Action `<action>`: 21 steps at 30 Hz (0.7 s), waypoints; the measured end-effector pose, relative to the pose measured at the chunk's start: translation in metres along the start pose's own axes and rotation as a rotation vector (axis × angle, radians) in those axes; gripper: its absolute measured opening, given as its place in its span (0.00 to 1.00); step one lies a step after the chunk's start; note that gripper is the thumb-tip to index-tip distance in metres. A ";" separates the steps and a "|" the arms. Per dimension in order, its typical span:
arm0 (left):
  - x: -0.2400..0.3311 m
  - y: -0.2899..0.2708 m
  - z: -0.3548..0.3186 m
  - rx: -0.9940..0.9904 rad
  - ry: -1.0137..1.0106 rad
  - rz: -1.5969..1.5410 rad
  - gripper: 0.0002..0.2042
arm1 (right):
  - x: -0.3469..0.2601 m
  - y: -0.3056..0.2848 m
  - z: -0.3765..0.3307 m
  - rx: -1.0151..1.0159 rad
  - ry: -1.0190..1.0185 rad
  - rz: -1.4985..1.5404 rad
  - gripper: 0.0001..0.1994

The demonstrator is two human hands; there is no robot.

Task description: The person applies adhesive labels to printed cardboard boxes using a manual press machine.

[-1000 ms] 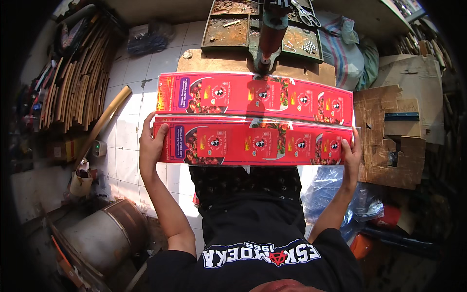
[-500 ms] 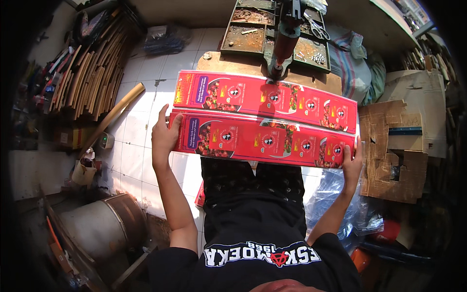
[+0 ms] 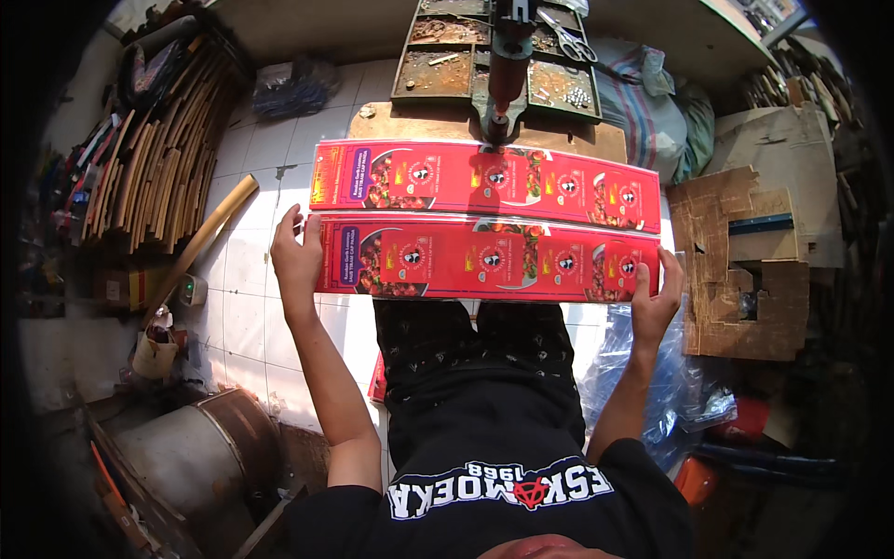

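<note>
A long red printed sheet (image 3: 559,228) with food pictures, in two strips divided by a lengthwise seam or gap, lies level in front of me. My left hand (image 3: 297,253) holds the left end of the near strip, thumb by the corner and fingers curled at the edge. At the right end, my right hand (image 3: 656,291) grips the near strip with its thumb on top and fingers around the edge. The far strip lies under the head of a dark upright press (image 3: 507,74), partly on a wooden board (image 3: 410,123). The sheet's underside is hidden.
Divided metal trays (image 3: 442,70) with small parts flank the press; scissors (image 3: 568,39) lie on the right one. Stacked cardboard (image 3: 149,154) stands left, near a leaning tube (image 3: 209,224). Cut cardboard (image 3: 736,317) and clear plastic (image 3: 633,373) are at right, a metal drum (image 3: 186,443) lower left.
The sheet has turned from sloping down to the right to nearly level, both hands staying at its ends. The whole view has shifted somewhat, so the surroundings appear farther left.
</note>
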State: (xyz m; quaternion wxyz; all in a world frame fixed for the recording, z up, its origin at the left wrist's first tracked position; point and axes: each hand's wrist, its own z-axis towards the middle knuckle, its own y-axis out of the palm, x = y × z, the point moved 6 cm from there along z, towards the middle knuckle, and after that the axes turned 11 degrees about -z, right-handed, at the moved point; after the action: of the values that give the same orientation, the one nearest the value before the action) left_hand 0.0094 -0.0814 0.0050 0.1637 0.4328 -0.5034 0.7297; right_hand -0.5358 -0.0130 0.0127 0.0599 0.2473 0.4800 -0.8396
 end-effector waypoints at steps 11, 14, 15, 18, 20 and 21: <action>-0.034 0.011 0.051 -0.011 -0.022 -0.096 0.13 | 0.073 0.023 0.043 -0.069 0.358 0.220 0.16; -0.033 0.008 0.049 0.003 -0.029 -0.083 0.12 | 0.069 0.033 0.043 -0.158 0.398 0.370 0.14; -0.035 0.006 0.050 0.008 -0.023 -0.072 0.12 | 0.067 0.033 0.044 -0.155 0.390 0.402 0.14; -0.032 0.003 0.047 0.080 -0.048 -0.029 0.14 | 0.071 0.027 0.052 -0.124 0.372 0.414 0.14; -0.003 0.001 0.038 0.184 0.052 0.090 0.15 | 0.063 0.002 0.051 0.010 0.369 0.319 0.15; 0.010 0.002 0.035 0.203 0.105 0.049 0.15 | 0.056 -0.012 0.051 0.014 0.341 0.239 0.17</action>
State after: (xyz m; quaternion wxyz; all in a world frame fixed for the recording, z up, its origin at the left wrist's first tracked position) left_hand 0.0189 -0.1144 0.0158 0.1273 0.3958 -0.4279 0.8025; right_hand -0.6063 -0.0414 0.0164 0.0754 0.4415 0.4445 -0.7757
